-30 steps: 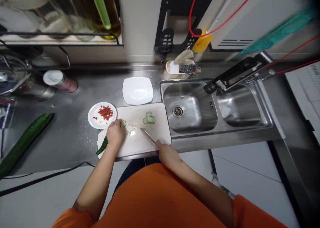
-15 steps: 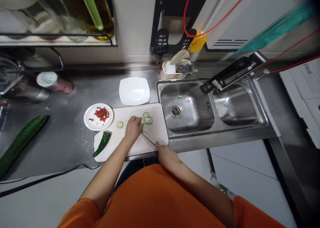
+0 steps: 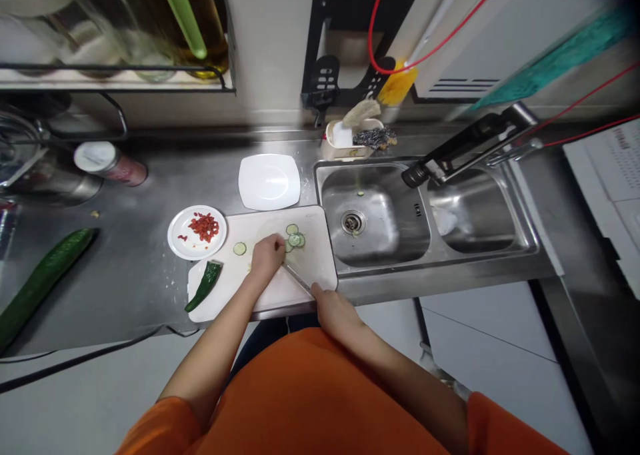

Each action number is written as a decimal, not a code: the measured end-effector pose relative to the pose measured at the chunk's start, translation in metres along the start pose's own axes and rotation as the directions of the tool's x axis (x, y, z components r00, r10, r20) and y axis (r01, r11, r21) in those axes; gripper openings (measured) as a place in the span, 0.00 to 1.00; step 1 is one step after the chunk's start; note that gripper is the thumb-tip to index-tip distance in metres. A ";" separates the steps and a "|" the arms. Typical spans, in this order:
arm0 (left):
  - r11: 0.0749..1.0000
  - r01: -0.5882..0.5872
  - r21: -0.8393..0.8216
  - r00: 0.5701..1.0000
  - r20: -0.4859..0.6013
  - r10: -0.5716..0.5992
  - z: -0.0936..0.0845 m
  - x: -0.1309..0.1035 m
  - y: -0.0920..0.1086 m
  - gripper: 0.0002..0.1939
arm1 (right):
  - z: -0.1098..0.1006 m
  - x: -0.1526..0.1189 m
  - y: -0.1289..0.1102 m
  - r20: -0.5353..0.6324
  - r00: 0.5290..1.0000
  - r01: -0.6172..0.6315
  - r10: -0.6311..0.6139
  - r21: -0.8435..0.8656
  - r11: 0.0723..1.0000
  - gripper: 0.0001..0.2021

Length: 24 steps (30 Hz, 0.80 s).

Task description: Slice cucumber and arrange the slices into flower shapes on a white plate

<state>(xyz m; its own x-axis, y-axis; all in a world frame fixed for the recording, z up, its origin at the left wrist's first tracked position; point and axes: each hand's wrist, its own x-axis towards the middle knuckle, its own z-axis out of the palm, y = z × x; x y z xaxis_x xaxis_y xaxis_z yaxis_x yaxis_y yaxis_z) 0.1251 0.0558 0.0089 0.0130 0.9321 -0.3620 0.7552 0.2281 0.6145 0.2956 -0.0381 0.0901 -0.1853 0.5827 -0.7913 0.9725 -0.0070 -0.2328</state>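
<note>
Left hand (image 3: 267,256) has moved from the cucumber stub (image 3: 204,287), at the left end of the cutting board (image 3: 317,255), to the cucumber slices (image 3: 296,240), fingers curled; whether they pinch one, I cannot tell. Right hand (image 3: 339,310) grips the knife (image 3: 299,279), best kept still near those fingertips.

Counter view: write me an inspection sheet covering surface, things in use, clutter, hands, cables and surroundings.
Surface: metal counter; white cutting board near its front edge.
Things in use: knife over the board; clustered cucumber slices, a lone slice and a cut green piece on it.
Clutter: small scrap on the counter; green bit in the sink.
Hands: right hand grips the knife; left hand beside the clustered slices, contents unclear.
Cables: black cable along the counter's front; red cord by the wall.
Surroundings: round plate with red pieces; square plate; whole cucumber.
</note>
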 end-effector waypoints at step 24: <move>0.995 -0.096 0.037 0.966 -0.237 0.102 0.001 -0.045 -0.056 0.16 | -0.003 0.015 -0.034 -0.092 0.995 0.039 -0.048 -0.098 0.994 0.20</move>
<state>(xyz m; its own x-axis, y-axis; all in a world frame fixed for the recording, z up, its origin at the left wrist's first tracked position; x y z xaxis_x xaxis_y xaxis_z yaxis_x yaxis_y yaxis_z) 0.0828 0.0007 -0.0100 -0.0657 0.9905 -0.1205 0.7744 0.1268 0.6198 0.2606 -0.0265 0.0877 -0.2180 0.6544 -0.7241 0.9737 0.0954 -0.2069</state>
